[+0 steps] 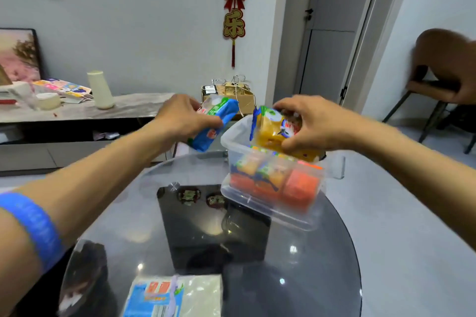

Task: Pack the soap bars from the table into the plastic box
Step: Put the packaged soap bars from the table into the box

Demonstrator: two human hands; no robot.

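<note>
A clear plastic box (304, 216) stands on the round glass table (334, 252), with several orange and yellow wrapped soap bars (300, 188) packed inside. My right hand (309, 121) grips a yellow wrapped soap bar (270, 134) right over the box's open top. My left hand (183, 118) holds a blue wrapped soap bar (219, 123) in the air, just left of the box's rim.
A blue and white packet (175, 296) lies at the table's near edge. A dark square base shows through the glass. A low sideboard (77, 110) with a cream vase stands at the left, a cardboard box behind, a chair (438, 85) at the right.
</note>
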